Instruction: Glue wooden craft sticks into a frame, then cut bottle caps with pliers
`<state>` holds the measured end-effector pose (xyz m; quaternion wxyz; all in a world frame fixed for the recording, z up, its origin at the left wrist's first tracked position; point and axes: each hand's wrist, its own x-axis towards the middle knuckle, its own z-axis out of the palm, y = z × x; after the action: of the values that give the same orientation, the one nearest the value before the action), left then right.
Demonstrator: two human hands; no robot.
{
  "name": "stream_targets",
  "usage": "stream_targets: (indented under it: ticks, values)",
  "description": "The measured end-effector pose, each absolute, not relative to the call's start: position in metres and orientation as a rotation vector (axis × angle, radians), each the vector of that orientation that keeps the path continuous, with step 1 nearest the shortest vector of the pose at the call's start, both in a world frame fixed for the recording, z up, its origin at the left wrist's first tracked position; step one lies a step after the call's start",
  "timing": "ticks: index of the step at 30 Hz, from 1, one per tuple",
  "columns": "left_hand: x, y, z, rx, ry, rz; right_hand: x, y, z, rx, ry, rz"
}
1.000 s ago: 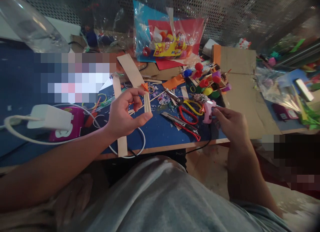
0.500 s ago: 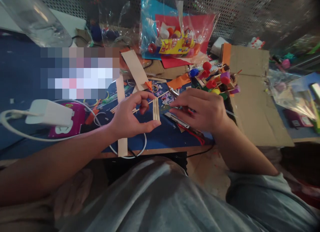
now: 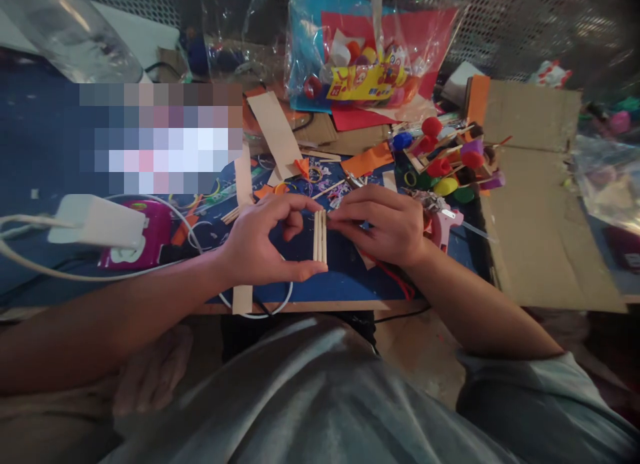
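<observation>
My left hand (image 3: 273, 241) grips a small row of pale wooden sticks (image 3: 320, 237) by its ends, index finger at the top and thumb underneath. The sticks stand side by side, held above the blue table. My right hand (image 3: 383, 221) is closed in a pinch, with its fingertips at the upper right edge of the sticks. Whatever lies between those fingertips is too small or hidden to make out. Behind the right wrist a pink and white glue gun (image 3: 444, 225) shows in part.
A white charger (image 3: 97, 221) plugs into a purple socket block (image 3: 157, 227) at left. Cardboard (image 3: 537, 211) covers the right side. Coloured pompoms and sticks (image 3: 447, 161) lie behind my right hand. A clear bag (image 3: 370, 64) stands at the back, and a cardboard strip (image 3: 274, 134) lies before it.
My right hand has moved left and closed its fingertips at the sticks' edge. The sticks sit slightly lower and further right in the view. The glue gun has come into sight.
</observation>
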<state>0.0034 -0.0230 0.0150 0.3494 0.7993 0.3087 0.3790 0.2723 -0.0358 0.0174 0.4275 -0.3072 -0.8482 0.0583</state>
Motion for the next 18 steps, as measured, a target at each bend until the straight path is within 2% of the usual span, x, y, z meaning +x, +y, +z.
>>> stream_targets:
  ticks: [7,18]
  values:
    - [-0.0006,-0.0226,0.0165,2.039,0.794,0.861,0.2723,-0.0367,0.0125,-0.721,-2.131,0.257]
    - [-0.0008,-0.0175,0.0144,2.103,0.679,0.833,0.274,-0.0354,0.0116,-0.645,-2.104,0.17]
